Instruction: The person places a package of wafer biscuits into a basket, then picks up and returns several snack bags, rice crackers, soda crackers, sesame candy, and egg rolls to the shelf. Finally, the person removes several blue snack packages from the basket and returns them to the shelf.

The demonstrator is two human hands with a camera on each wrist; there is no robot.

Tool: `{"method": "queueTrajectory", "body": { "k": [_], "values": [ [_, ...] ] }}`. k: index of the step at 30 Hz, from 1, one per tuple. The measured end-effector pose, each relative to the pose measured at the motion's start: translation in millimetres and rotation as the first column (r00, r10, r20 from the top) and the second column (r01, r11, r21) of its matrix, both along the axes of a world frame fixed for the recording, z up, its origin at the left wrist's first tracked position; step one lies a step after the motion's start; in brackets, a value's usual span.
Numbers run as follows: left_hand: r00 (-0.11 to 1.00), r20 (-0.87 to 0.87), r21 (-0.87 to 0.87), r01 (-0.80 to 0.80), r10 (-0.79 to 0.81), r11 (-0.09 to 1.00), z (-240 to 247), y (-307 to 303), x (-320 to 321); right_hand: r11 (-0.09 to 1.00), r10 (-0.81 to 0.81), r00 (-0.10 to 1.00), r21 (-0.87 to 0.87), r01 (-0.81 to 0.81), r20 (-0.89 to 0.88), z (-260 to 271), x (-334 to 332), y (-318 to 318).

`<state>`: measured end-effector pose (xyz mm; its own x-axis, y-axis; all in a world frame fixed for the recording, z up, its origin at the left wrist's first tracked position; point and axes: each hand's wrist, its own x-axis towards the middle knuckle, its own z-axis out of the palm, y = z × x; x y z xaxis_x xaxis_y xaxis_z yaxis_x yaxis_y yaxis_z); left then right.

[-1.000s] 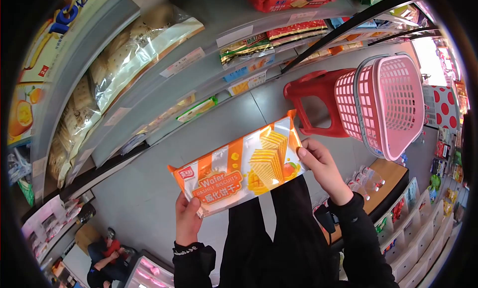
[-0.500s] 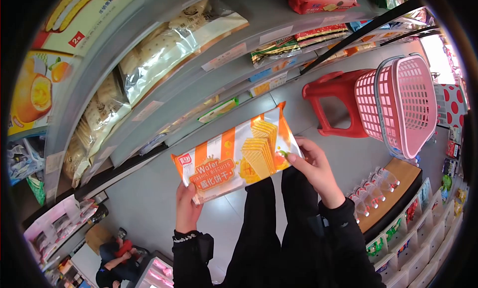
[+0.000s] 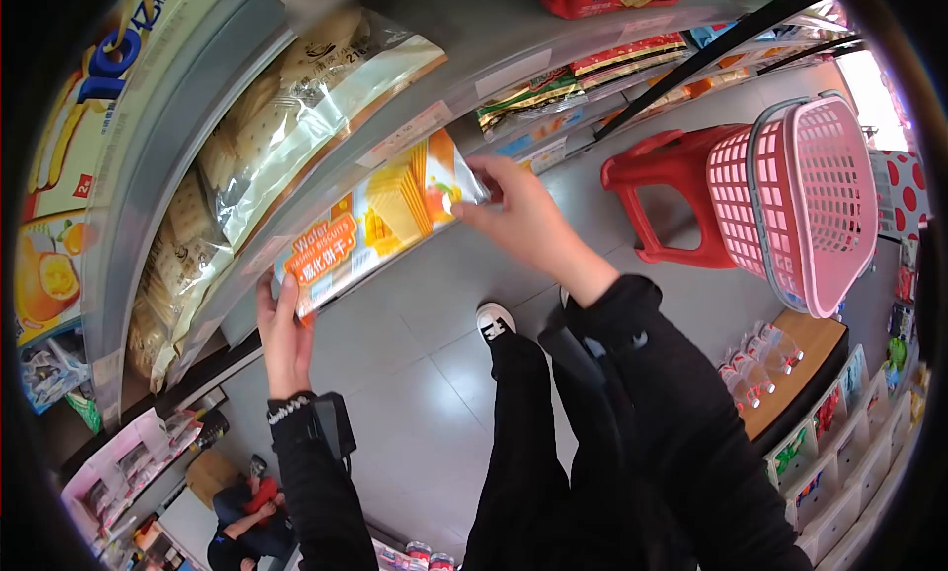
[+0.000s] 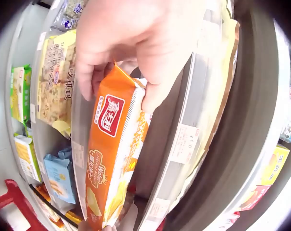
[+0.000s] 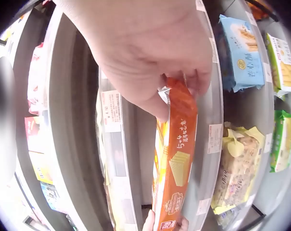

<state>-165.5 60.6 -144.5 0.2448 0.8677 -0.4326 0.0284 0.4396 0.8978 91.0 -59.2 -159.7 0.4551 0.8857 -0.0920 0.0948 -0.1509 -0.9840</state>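
Observation:
An orange and white wafer packet [image 3: 380,221] is held between both hands at the edge of a shelf in the head view. My left hand [image 3: 284,339] pinches its left end, and my right hand [image 3: 533,221] grips the right end between thumb and fingers. The left wrist view shows the left hand [image 4: 135,43] over one end of the packet [image 4: 111,144], its narrow orange side visible. From the right wrist view, the right hand [image 5: 150,57] pinches the other end of the packet [image 5: 176,154], with a shelf level beneath it.
Bagged biscuits [image 3: 296,117] lie on the shelf above. A pink basket [image 3: 736,201] rests on a red stool [image 3: 657,201] at the right. Bottles [image 3: 760,364] stand on a wooden surface [image 3: 805,359]. A person sits at the lower left.
Both hands have carried the packet up and to the left, from over the floor to the shelf's edge. The right arm reaches farther across, and a shoe has come into view.

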Motion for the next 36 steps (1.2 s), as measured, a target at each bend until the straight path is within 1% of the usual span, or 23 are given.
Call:
{"method": "queueTrajectory", "body": {
  "k": [2,3,5,6,7,9,10,11,13,15,17,18,20,21,23,24,26,28,30,32,33,35,36],
  "values": [
    [1.000,-0.012,0.020,-0.016,0.016,1.000,-2.9,11.0,9.0,1.000,-0.025,0.996,0.007,0.024,0.083,-5.9,8.0,18.8],
    [1.000,-0.018,0.040,-0.025,0.026,0.999,-4.7,16.3,13.5,1.000,-0.021,0.997,0.003,0.021,0.074,-11.4,12.6,27.4],
    [0.999,-0.020,0.059,-0.025,0.026,0.998,-19.6,30.8,11.6,1.000,0.011,0.959,0.012,-0.014,0.283,-14.7,19.1,41.4],
    [0.998,-0.050,0.074,-0.025,0.029,0.997,-23.4,35.1,14.1,0.996,0.089,0.945,-0.046,-0.078,0.314,-11.4,23.3,45.8],
    [0.996,-0.078,0.090,-0.024,0.032,0.996,-27.7,39.4,16.5,0.996,0.089,0.946,-0.049,-0.078,0.311,-13.4,23.1,49.9],
    [0.994,-0.112,0.077,-0.009,0.017,0.997,-38.5,49.3,19.0,0.998,0.062,0.775,-0.064,-0.028,0.629,-16.8,22.9,58.7],
    [0.974,-0.220,0.083,0.072,-0.052,0.994,-42.1,55.1,19.6,0.995,0.054,0.701,-0.098,0.022,0.711,-19.9,20.9,63.1],
    [0.937,-0.327,0.079,0.157,-0.123,0.984,-46.0,58.6,20.4,0.995,0.052,0.703,-0.100,0.028,0.709,-23.4,20.0,64.7],
    [0.934,-0.329,0.048,0.165,-0.140,0.985,-45.9,60.3,22.1,0.977,0.137,0.629,-0.209,0.042,0.766,-28.9,17.5,69.1],
    [0.931,-0.331,0.019,0.173,-0.157,0.985,-43.5,60.0,27.9,0.977,0.126,0.626,-0.204,0.055,0.770,-35.7,13.4,72.8],
    [0.936,-0.346,0.078,0.096,-0.063,0.992,-51.3,62.9,28.9,0.977,0.120,0.624,-0.202,0.063,0.772,-33.1,10.4,74.3],
    [0.935,-0.348,0.078,0.096,-0.063,0.992,-55.3,68.6,27.2,0.970,0.143,0.666,-0.238,0.054,0.732,-31.8,9.5,74.8],
    [0.904,-0.382,0.064,0.232,-0.191,0.971,-61.2,82.6,21.5,0.961,0.166,0.707,-0.274,0.041,0.688,-27.3,9.8,75.6],
    [0.904,-0.382,0.064,0.232,-0.191,0.971,-66.1,84.7,18.5,0.956,0.204,0.716,-0.294,0.001,0.668,-24.7,10.8,76.3],
    [0.965,-0.230,0.073,0.148,-0.127,0.986,-62.5,79.2,26.2,0.949,0.243,0.723,-0.311,-0.041,0.647,-22.9,11.9,77.2],
    [0.965,-0.230,0.075,0.145,-0.125,0.987,-61.7,75.4,30.7,0.948,0.246,0.756,-0.312,-0.058,0.607,-21.9,12.3,77.6],
    [0.988,-0.129,0.183,-0.054,0.079,0.982,-59.2,68.2,39.6,0.948,0.249,0.787,-0.309,-0.079,0.564,-23.5,12.8,76.8],
    [0.987,-0.147,0.227,-0.028,0.062,0.974,-69.8,70.2,31.4,0.940,0.302,0.744,-0.316,-0.128,0.597,-25.0,12.9,74.7],
    [0.982,-0.176,0.281,-0.011,0.062,0.960,-75.4,73.4,18.9,0.947,0.295,0.732,-0.288,-0.140,0.614,-20.3,13.6,70.0],
    [0.980,-0.198,0.272,0.078,-0.023,0.959,-72.0,69.1,14.3,0.956,0.275,0.731,-0.257,-0.140,0.625,-22.8,13.4,68.7],
    [0.979,-0.205,0.281,0.067,-0.008,0.957,-68.6,65.3,13.7,0.959,0.266,0.738,-0.249,-0.136,0.621,-26.9,13.3,68.2],
    [0.991,-0.127,0.285,0.085,-0.050,0.955,-56.9,53.5,24.3,0.970,0.240,0.729,-0.192,-0.150,0.642,-28.6,13.1,63.8],
    [0.978,-0.206,0.321,0.063,0.004,0.945,-49.9,46.7,29.4,0.986,0.166,0.744,-0.097,-0.136,0.648,-28.0,12.3,60.5]
  ]
}}
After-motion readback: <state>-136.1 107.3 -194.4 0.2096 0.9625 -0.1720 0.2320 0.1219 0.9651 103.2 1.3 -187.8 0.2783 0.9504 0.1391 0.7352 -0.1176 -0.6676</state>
